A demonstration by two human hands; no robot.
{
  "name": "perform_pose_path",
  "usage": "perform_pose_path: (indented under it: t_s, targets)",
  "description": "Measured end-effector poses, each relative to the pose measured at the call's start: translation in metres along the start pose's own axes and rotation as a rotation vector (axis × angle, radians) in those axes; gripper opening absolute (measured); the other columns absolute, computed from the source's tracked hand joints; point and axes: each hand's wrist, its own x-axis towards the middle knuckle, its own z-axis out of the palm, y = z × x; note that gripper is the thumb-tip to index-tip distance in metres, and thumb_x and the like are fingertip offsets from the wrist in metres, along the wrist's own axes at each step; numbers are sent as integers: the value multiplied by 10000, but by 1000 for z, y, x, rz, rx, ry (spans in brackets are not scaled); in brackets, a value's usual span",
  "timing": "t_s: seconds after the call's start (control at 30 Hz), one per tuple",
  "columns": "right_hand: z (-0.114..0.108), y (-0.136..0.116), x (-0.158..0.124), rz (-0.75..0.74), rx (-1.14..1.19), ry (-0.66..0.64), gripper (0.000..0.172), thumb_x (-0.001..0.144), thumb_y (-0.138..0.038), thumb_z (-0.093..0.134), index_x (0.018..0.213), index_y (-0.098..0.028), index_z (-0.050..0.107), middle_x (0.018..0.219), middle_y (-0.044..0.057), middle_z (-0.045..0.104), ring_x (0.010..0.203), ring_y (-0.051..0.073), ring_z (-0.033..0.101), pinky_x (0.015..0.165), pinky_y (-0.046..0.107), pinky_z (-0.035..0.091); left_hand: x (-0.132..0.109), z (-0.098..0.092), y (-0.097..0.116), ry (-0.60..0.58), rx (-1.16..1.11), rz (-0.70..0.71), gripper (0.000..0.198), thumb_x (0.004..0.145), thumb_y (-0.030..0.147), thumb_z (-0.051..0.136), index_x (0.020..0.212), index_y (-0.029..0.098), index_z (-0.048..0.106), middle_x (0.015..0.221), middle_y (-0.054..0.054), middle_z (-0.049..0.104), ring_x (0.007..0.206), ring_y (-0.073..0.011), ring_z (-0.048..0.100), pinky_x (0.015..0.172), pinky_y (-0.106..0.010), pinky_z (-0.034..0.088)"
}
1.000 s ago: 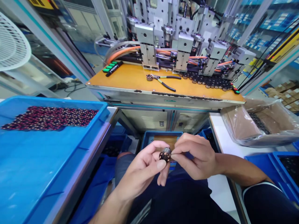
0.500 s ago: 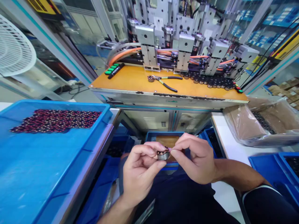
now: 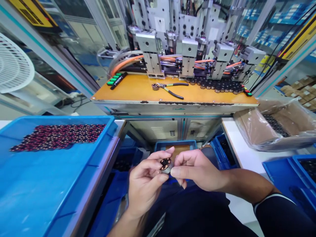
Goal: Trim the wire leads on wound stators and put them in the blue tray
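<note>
left hand (image 3: 148,177) pinches copper-wound ring (image 3: 168,167), near side of desk (image 3: 133,89); right hand (image 3: 194,169) curled at its rim — cannot tell if gripping. ring not yet set down — judged unfinished; many small parts (image 3: 61,136) lie in blue tray (image 3: 46,181), left of desk.

The dark shirt (image 3: 197,210) has a short sleeve (image 3: 283,215) with 1 thin white band (image 3: 271,195).

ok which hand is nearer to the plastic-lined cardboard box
Right. The right hand is apart from the cardboard box, to its left and lower in the view; the left hand is farther left, holding the ring-shaped part.
</note>
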Motion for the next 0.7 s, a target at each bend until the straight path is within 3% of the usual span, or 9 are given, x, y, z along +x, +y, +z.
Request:
perform_pose_path:
  t_s: [0.17, 0.23, 0.33, 0.43, 0.5, 0.57, 0.7]
  targets:
    - [-2, 13, 6, -60, 80, -90, 459, 716, -453, 856, 975, -132, 656, 676, -25, 622, 548, 81, 583, 467, 176, 475, 2, 4, 0, 8, -23, -30, 197, 789, 190, 827, 939, 311, 786, 1094, 43, 803, 1185, -206, 694, 1008, -312, 575]
    - [-4, 17, 8, -185, 10, -78, 428, 756, -443, 826, 1005, -135, 662, 741, 0, 642, 582, 89, 601, 497, 193, 496, 4, 4, -6, 40, -52, -72, 136, 813, 257, 810, 928, 327, 795, 1148, 20, 794, 1173, -224, 702, 979, -332, 592]
    - [-12, 17, 11, -664, -392, 128, 339, 819, -358, 768, 1067, -155, 659, 910, 58, 684, 665, 104, 639, 563, 217, 541, 7, -2, -20, 227, -31, -179, 104, 870, 363, 746, 953, 333, 800, 1242, -15, 760, 1143, -227, 719, 944, -330, 605]
    - [-26, 12, 14, -1176, -980, 342, 253, 868, -237, 681, 1110, -170, 643, 928, 81, 721, 737, 132, 686, 645, 231, 584, -2, -5, -24, 409, 257, -151, 214, 870, 307, 749, 1083, 314, 772, 1201, -18, 774, 1067, -152, 740, 928, -224, 580]
    - [-36, 9, 16, -1360, -1228, 391, 266, 878, -191, 634, 1144, -175, 623, 883, 63, 731, 769, 141, 708, 707, 239, 606, -12, -3, -17, 360, 511, -15, 336, 849, 216, 764, 1170, 311, 735, 1137, -5, 783, 983, -119, 739, 913, -196, 570]
    - [-44, 8, 17, -1455, -1340, 379, 291, 874, -161, 609, 1165, -167, 610, 852, 48, 730, 770, 141, 714, 722, 242, 617, -18, 5, -4, 212, 709, 113, 453, 818, 152, 776, 1234, 312, 700, 1076, 7, 778, 889, -113, 725, 881, -204, 576]
    - [-51, 8, 15, -1561, -1488, 294, 245, 877, -167, 623, 1110, -92, 625, 838, 82, 723, 767, 168, 698, 671, 278, 624, -14, 18, 14, 3, 857, 164, 444, 812, 153, 779, 1228, 281, 693, 983, 12, 746, 700, -88, 667, 707, -179, 571]
